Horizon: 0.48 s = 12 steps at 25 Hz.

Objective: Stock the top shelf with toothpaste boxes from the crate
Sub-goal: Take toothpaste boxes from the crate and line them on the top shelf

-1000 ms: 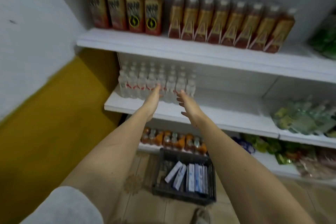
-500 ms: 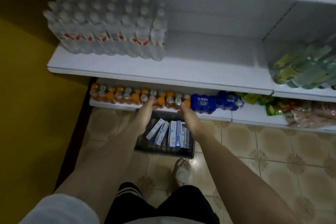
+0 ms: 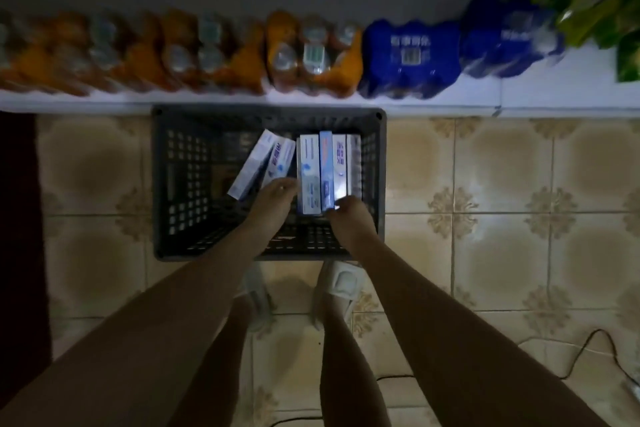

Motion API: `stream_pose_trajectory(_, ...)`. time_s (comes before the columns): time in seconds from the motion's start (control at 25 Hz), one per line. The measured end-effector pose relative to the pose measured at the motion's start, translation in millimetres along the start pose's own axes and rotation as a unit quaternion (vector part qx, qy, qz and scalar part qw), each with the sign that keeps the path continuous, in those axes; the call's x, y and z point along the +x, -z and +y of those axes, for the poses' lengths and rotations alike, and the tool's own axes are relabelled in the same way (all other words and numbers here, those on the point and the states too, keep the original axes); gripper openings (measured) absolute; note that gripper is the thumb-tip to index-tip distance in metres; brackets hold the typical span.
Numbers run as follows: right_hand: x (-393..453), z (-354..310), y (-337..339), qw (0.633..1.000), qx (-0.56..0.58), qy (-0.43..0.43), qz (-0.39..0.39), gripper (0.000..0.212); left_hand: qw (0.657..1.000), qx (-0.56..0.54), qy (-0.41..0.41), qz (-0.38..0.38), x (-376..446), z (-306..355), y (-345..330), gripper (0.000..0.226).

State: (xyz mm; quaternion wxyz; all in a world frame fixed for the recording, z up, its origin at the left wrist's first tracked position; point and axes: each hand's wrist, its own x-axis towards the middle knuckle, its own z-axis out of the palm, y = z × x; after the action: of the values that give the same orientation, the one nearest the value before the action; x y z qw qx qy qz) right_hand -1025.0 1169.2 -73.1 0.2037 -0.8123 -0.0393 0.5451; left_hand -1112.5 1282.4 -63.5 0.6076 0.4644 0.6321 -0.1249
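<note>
Both hands had dropped from the shelves into the crate (image 3: 166, 184). Left hand (image 3: 275, 199) and right hand (image 3: 349, 210) bracketed the upright toothpaste boxes (image 3: 323, 172), grip unclear; squeezed loosely, middle boxes might slip out.

Both hands have dropped from the shelf into the crate (image 3: 166, 184).

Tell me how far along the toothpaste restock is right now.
Done: cannot tell; the top shelf is out of view. In hand: both hands are down in the dark crate, left hand and right hand at the near ends of the toothpaste boxes; whether either grips one is unclear. Left: about six boxes lie in the crate, two tilted, the rest side by side.
</note>
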Motion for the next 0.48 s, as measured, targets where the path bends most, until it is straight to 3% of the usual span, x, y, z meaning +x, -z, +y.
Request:
stream_pose_trajectory(0.24,148.9,28.8,-52.1,0.990,-0.071,0.059,0.107,0.031,0.999,0.038,-0.030,-0.012,146.0,-81.6,-32.6,0.047)
stream_pose_trajectory(0.48,184.8,34.8,-79.0,0.975,-0.121,0.052,0.179,0.044,0.997,-0.029,-0.039,-0.053,187.2,-105.1,-61.6,0.055)
